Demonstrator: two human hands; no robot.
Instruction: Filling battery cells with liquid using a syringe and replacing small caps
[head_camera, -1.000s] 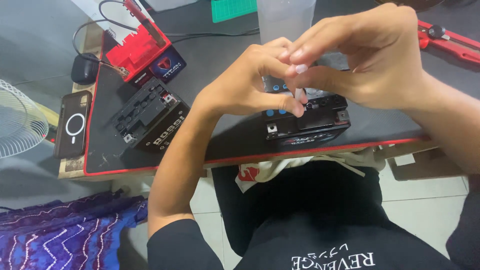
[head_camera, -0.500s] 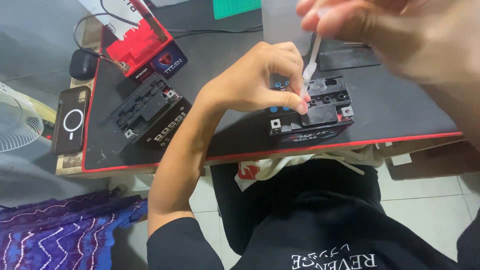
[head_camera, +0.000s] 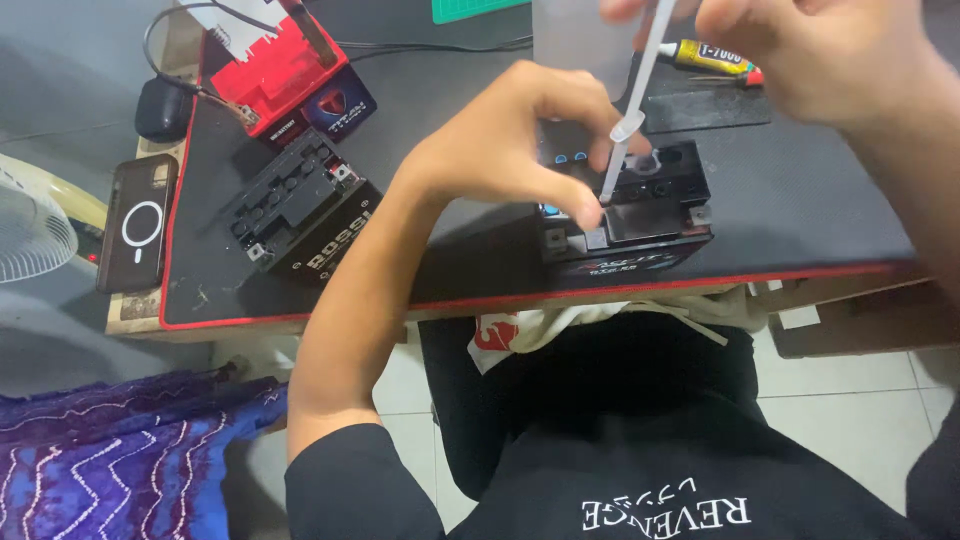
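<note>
Battery (head_camera: 628, 215) near the desk (head_camera: 800, 200) front edge, pinned by the left hand (head_camera: 510, 150), fingers (head_camera: 575, 205) curled on its top at 9 o'clock for steadiness. Right hand (head_camera: 830, 60) at 1 o'clock, fingers pinched on a pipette (head_camera: 625, 125), tip down into an opening. Second battery (head_camera: 300, 205) at 9 o'clock, apart.

Over the small black battery (head_camera: 628, 215), the right hand (head_camera: 830, 55) holds a thin white pipette (head_camera: 628, 120) while the left hand (head_camera: 510, 140) steadies the casing.
</note>
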